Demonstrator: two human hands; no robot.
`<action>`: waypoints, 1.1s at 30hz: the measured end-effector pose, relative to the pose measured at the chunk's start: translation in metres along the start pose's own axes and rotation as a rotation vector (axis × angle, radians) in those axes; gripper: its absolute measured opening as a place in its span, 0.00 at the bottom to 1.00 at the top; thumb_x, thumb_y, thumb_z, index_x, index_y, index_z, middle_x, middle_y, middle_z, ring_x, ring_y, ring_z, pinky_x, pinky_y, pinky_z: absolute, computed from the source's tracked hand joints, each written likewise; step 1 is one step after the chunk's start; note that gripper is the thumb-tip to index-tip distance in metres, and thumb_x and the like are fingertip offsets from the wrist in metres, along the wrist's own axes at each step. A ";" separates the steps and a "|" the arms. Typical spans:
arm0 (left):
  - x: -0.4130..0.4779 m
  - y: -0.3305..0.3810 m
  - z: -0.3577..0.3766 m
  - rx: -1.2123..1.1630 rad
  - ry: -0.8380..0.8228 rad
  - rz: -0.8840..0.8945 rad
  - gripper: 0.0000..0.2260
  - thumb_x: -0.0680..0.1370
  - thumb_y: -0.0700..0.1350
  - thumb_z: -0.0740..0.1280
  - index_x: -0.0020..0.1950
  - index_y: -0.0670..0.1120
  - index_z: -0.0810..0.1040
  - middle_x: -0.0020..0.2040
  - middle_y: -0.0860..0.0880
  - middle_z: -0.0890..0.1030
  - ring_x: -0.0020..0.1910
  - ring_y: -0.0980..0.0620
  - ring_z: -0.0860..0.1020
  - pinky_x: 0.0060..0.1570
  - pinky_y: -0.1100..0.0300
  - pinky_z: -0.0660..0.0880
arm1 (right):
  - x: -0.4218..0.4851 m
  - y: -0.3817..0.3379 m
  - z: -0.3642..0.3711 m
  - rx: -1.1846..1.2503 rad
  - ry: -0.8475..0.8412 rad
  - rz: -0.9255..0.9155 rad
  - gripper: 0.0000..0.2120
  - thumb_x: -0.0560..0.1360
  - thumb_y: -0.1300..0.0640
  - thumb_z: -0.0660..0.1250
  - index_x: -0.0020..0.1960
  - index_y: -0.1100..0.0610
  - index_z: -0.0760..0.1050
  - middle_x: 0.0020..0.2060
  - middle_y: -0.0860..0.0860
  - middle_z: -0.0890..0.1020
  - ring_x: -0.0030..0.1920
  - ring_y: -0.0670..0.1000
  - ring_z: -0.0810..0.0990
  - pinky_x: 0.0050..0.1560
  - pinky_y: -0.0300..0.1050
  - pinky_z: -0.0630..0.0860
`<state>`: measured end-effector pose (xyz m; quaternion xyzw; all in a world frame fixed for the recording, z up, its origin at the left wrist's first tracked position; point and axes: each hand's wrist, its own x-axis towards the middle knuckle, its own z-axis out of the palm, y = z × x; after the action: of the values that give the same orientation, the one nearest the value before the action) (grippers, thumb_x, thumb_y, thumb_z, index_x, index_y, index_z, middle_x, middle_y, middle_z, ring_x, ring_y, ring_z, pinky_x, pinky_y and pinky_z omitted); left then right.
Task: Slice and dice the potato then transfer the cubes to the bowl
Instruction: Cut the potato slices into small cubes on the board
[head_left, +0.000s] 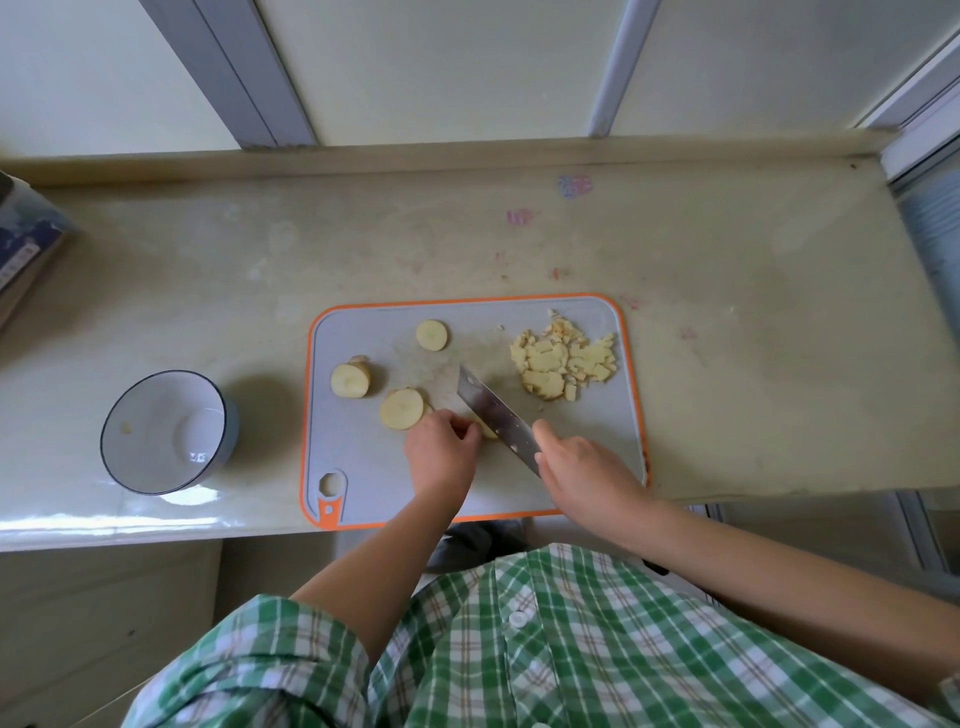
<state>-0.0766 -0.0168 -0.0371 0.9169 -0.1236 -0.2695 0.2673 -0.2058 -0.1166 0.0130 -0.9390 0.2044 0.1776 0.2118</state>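
The potato piece (488, 431) being cut is mostly hidden: only a pale sliver shows between the curled fingertips of the left hand (441, 452), which hold it down near the middle of the cutting board (363, 467), and the knife (493, 413). The right hand (582, 467) is closed round the knife's handle and covers it completely, with one finger lying against the blade; whether the edge is touching the potato cannot be told. Three round slices (401, 409) lie on the board's left half, apart from each other, and the diced pile (563, 361) sits in its far right corner, close to the orange rim. The bowl (150, 415) stands on the surface (727, 312) left of the board, well apart from it, with one small pale bit inside that is too small to identify. The board's near edge reaches the front edge of the surface. Bare surface stretches beyond the board and to its right. Far left of the board a box (26, 244) is cut off by the frame.
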 end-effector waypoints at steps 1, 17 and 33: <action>0.000 0.001 0.000 -0.004 -0.005 -0.008 0.06 0.74 0.44 0.68 0.41 0.44 0.82 0.37 0.48 0.82 0.38 0.49 0.78 0.37 0.60 0.69 | 0.000 -0.001 0.002 -0.001 -0.002 0.010 0.07 0.81 0.58 0.52 0.57 0.58 0.63 0.34 0.52 0.74 0.34 0.55 0.74 0.32 0.49 0.70; 0.003 0.005 -0.006 -0.005 -0.052 0.038 0.05 0.74 0.42 0.68 0.38 0.45 0.81 0.36 0.47 0.82 0.37 0.48 0.78 0.35 0.59 0.71 | 0.019 -0.005 0.023 0.022 0.109 0.020 0.07 0.82 0.57 0.52 0.58 0.58 0.63 0.39 0.54 0.79 0.37 0.59 0.79 0.31 0.47 0.67; 0.036 0.009 -0.012 0.713 -0.300 1.041 0.17 0.68 0.33 0.65 0.56 0.40 0.77 0.52 0.41 0.75 0.48 0.40 0.73 0.41 0.48 0.75 | 0.002 0.037 -0.013 0.344 0.327 0.172 0.04 0.80 0.58 0.56 0.47 0.56 0.62 0.31 0.58 0.73 0.32 0.60 0.71 0.34 0.56 0.67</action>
<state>-0.0413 -0.0326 -0.0393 0.7219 -0.6699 -0.1722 0.0219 -0.2176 -0.1544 0.0111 -0.8847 0.3421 0.0036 0.3166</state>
